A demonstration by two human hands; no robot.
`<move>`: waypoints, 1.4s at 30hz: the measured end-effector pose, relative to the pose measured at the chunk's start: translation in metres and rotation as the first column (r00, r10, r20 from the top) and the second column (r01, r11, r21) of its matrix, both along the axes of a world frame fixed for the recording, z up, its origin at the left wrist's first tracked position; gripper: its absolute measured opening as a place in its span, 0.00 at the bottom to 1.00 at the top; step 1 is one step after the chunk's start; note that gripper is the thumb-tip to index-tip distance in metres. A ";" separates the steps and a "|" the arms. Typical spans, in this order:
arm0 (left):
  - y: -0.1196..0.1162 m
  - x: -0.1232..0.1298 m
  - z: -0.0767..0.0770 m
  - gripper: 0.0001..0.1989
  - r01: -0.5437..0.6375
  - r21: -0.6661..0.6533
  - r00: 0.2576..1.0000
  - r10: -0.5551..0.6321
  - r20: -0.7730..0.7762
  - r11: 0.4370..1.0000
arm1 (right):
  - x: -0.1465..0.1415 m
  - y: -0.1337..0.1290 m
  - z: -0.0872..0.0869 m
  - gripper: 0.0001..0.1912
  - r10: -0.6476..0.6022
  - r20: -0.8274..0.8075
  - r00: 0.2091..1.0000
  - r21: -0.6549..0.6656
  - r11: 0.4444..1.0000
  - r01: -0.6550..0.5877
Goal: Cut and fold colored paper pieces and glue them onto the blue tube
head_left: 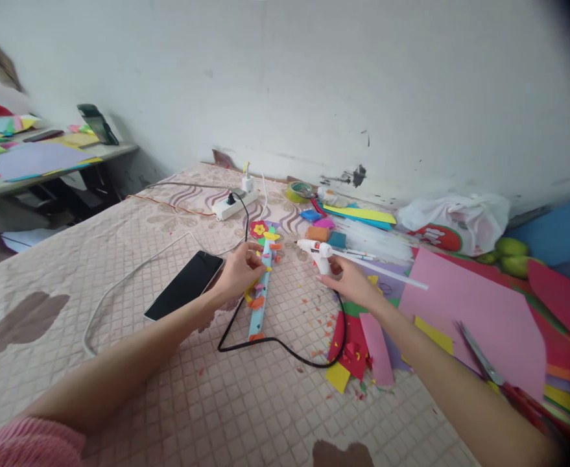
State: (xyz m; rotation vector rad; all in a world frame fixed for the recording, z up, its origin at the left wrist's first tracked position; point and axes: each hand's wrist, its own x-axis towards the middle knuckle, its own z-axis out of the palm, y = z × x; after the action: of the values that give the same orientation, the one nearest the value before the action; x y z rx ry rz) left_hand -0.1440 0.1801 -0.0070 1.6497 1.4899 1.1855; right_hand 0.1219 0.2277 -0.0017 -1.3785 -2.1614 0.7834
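Observation:
My right hand point(345, 279) is wrapped round the handle of a white hot glue gun point(320, 250). The gun's nozzle points left, and a long glue stick point(386, 269) juts out of its back. My left hand point(240, 269) is closed in a pinch at the left edge of a light blue paper strip point(257, 318); what lies between its fingertips is hidden. Small orange, yellow and pink paper pieces sit along the strip, which lies lengthwise on the cloth. At its far end is a red paper piece with a yellow flower point(259, 229). A black cord point(285, 347) loops below the strip.
A black-screened phone point(185, 285) lies left of my left hand. Behind stands a white power strip point(236, 204) with plugs. Right are coloured paper scraps, a pink sheet point(474, 318), red-handled scissors point(482, 353), a roll of tape point(299, 191) and a plastic bag point(460, 224) against the wall.

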 end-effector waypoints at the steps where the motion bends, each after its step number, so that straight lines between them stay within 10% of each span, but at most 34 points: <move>1: 0.000 0.000 -0.001 0.18 0.004 0.004 1.000 -0.004 -0.006 1.000 | -0.002 0.001 0.000 0.22 0.013 -0.006 1.000 -0.006 1.000 -0.013; 16: -0.002 -0.002 0.006 0.17 0.017 -0.041 1.000 -0.016 0.024 0.999 | -0.018 -0.003 0.001 0.14 -0.150 -0.079 0.986 0.080 0.984 0.156; 27: -0.001 -0.010 0.002 0.16 0.013 -0.052 0.998 -0.010 0.054 0.999 | -0.021 -0.042 0.021 0.18 -0.149 -0.438 0.887 -0.386 0.922 -0.036; 42: -0.003 -0.016 -0.002 0.17 -0.001 -0.066 0.998 0.005 0.062 0.998 | -0.034 -0.053 0.018 0.17 0.060 -0.115 0.992 -0.112 0.991 -0.073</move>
State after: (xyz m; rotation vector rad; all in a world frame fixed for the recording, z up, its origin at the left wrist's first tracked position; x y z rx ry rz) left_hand -0.1605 0.1769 -0.0085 1.5544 1.4776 1.1659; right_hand 0.0876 0.1744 0.0166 -1.2916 -2.1137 1.0013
